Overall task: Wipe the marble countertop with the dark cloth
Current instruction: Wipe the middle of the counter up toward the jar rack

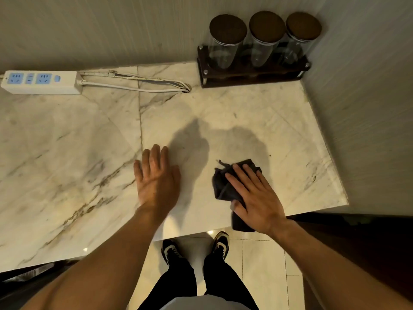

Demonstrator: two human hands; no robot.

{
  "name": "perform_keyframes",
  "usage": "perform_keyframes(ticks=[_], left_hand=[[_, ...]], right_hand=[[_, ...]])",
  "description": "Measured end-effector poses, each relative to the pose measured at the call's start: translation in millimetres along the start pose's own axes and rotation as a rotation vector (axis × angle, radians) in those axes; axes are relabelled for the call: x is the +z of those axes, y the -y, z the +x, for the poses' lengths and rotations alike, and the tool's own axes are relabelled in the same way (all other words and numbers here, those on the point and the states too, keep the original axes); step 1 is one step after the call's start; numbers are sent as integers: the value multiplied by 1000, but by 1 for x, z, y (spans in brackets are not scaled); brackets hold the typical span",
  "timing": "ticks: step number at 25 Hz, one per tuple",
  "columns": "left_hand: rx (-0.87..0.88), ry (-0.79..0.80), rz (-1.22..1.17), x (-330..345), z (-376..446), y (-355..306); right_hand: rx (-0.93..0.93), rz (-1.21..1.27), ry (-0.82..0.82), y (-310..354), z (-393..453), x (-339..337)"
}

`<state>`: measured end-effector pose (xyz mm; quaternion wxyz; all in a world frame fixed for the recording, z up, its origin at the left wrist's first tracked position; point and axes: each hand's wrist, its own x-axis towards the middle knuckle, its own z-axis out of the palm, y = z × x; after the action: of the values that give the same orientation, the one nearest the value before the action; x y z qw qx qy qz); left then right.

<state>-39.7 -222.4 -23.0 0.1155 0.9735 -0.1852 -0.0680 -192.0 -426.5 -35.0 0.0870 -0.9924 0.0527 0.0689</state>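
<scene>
Dark cloth (225,186) lies bunched near the marble countertop's (268,121) front edge, one end hanging over, under our right hand (254,198), whose straight, spread fingers press it down for wiping. Our left hand (156,177) rests open and flat on the stone, likely bracing us. Power strip (40,82) and jar rack (252,72) stand back by the wall.

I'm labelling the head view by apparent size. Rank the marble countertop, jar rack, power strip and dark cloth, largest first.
1. marble countertop
2. jar rack
3. power strip and dark cloth: they look alike, and the right hand covers part of the cloth, so unranked.
</scene>
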Motion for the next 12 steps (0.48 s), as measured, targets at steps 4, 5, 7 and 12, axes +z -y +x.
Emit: perform_keyframes(ticks=[4, 5, 7, 12], left_hand=[[27, 24, -10, 13, 8, -28], [27, 25, -24, 16, 11, -34], [-14, 24, -63, 22, 17, -41], [-81, -6, 4, 30, 17, -48]], right_hand=[[-173, -82, 84, -27, 10, -8], [-191, -82, 90, -31, 13, -9], [-212, -85, 100, -36, 17, -10], [-296, -118, 121, -52, 37, -14]])
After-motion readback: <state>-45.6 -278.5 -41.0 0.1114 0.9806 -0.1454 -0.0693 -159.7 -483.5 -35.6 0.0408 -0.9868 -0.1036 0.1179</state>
